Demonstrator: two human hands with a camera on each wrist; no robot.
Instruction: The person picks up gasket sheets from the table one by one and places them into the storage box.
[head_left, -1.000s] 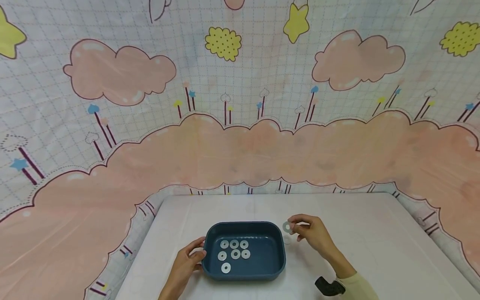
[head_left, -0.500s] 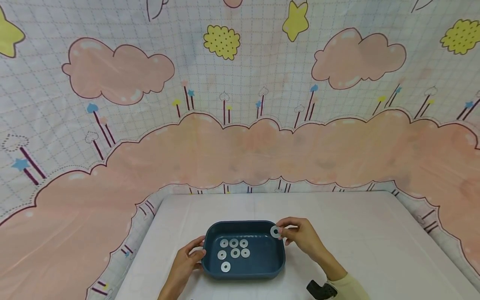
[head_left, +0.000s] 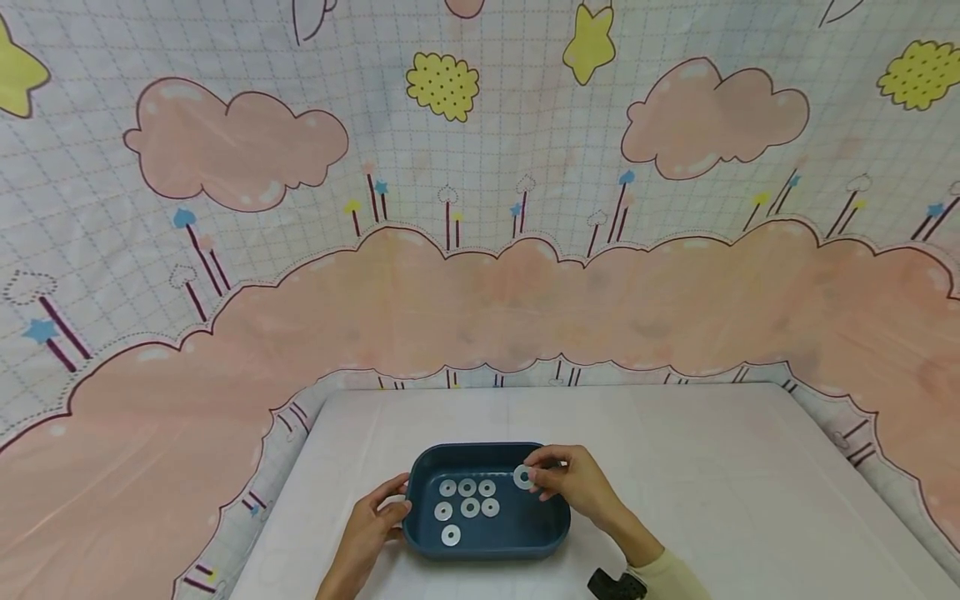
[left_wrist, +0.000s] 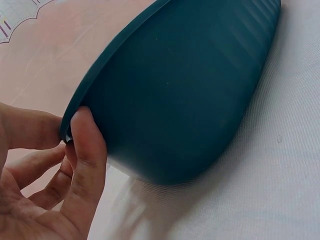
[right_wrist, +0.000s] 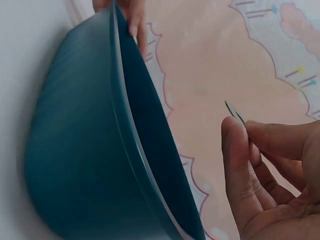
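Note:
A dark blue rectangular tray stands on the white table. Its rim at the left end is pinched by my left hand, with the thumb against the outer wall in the left wrist view. Over the right part of the tray, my right hand pinches a flat metal washer between thumb and fingertips. The right wrist view shows this washer edge-on, above the rim. Several similar washers lie flat on the tray's floor, two rows of three with one more in front, all left of centre.
The white-covered table reaches out on both sides of the tray. Behind it hangs a printed curtain with clouds and stars. A black device sits at the right wrist, by a pale yellow sleeve.
My right hand has carried the washer leftward from beside the tray, past its right rim, to over the inside. The left hand and the washers in the tray have stayed put.

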